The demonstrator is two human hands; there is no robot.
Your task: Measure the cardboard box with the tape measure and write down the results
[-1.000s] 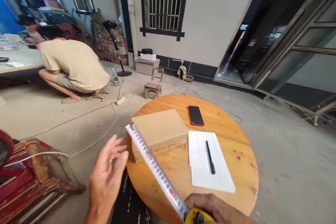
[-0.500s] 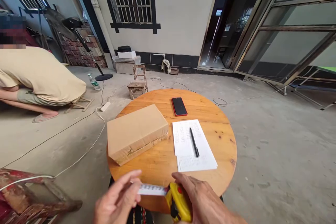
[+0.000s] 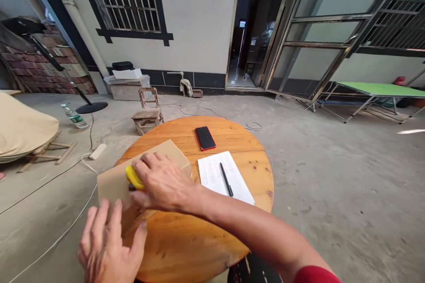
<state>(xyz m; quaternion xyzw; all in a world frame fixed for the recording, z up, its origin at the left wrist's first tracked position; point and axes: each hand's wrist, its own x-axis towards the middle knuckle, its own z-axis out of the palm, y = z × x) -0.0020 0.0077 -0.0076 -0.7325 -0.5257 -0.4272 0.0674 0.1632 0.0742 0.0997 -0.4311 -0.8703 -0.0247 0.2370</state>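
Note:
My right hand (image 3: 162, 181) is closed around a yellow tape measure (image 3: 134, 177), over the top of a brown cardboard box (image 3: 114, 181). Whether the tape measure touches the box I cannot tell. Low at the left, my left hand (image 3: 111, 245) has its fingers spread, with nothing in it, near the box's front corner. The box lies on the left part of a round wooden table (image 3: 199, 239). My right forearm crosses the table and covers the lower end of some white paper sheets (image 3: 212, 172), on which a black pen (image 3: 226, 179) rests.
A phone in a red case (image 3: 205, 138) lies at the table's far side. Beyond it stand a small wooden chair (image 3: 148, 110) and an open metal-framed door (image 3: 308, 53). At left are a person's light shirt (image 3: 25, 126), a bottle (image 3: 73, 116) and cables on the floor.
My right hand has carried the tape measure left onto the box area. My left hand has let go of the tape's end and opened; no blade shows now. The view has swung right.

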